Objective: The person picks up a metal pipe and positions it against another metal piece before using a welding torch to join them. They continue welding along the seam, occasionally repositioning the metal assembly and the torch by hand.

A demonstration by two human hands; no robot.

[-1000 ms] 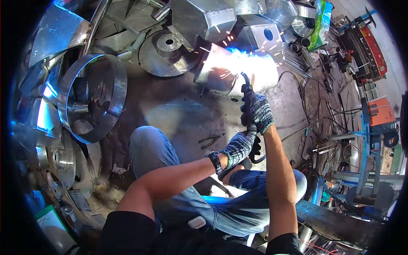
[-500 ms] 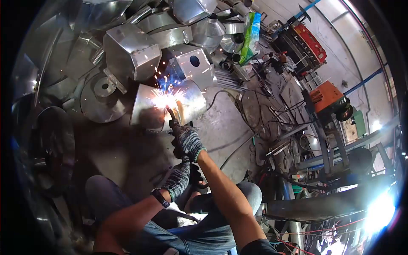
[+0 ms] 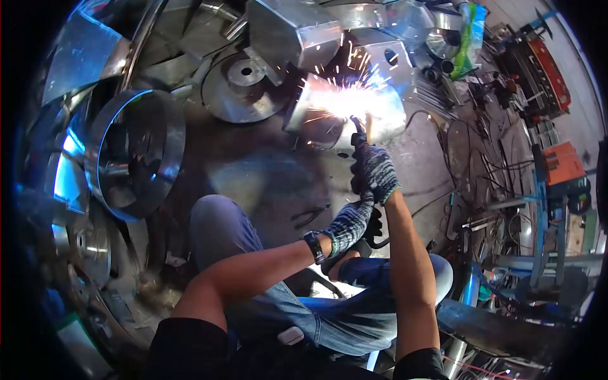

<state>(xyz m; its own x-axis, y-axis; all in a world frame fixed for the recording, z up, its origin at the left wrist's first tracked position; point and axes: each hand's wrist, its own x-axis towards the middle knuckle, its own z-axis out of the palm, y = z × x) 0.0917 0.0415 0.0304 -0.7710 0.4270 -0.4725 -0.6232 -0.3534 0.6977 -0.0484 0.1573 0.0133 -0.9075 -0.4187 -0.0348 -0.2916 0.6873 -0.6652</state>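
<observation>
My right hand has its fingers clamped on the torch, sparks at the cone; my left hand has its fingers closed on the torch cable. No writing legible.

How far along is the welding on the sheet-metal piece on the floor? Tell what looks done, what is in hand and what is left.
Done: the sheet-metal piece is already bent to shape and lies on the floor. In hand: the right hand holds the welding torch, steadied by the left hand; sparks fly at the tip. Left: glare hides the seam, so the remainder cannot be judged.
</observation>
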